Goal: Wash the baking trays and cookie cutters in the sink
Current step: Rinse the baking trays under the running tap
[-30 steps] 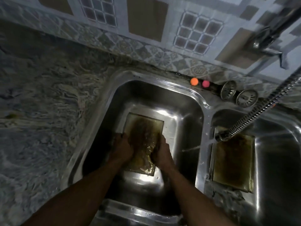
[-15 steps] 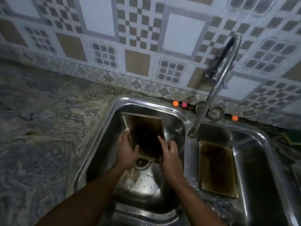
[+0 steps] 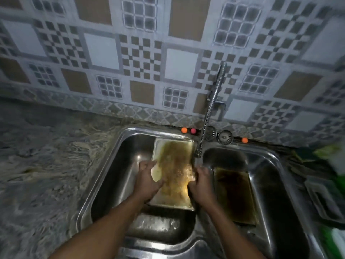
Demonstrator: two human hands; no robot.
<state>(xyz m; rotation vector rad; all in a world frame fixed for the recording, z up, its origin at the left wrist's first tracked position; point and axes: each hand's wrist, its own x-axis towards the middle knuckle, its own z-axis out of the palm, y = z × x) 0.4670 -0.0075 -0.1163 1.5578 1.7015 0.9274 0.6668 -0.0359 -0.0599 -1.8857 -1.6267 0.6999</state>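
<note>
A rectangular metal baking tray [image 3: 173,161], stained brown and wet, is held tilted over the left sink basin [image 3: 119,174]. My left hand [image 3: 147,181] grips its left edge. My right hand [image 3: 200,181] grips its right edge. The tray's far end sits near the spout of the flexible tap [image 3: 207,116]. A second stained baking tray [image 3: 234,195] lies flat in the right sink basin [image 3: 280,193]. No cookie cutters can be made out.
Two sink strainers [image 3: 225,137] and small orange and pink balls [image 3: 188,130] sit on the sink's back rim. Marbled countertop [image 3: 46,165] spreads to the left. Blurred green and white items [image 3: 328,184] lie at the right edge. Tiled wall stands behind.
Both hands have lifted the tray from the basin floor and carried it up and right toward the tap spout. The camera has tilted upward, showing more wall.
</note>
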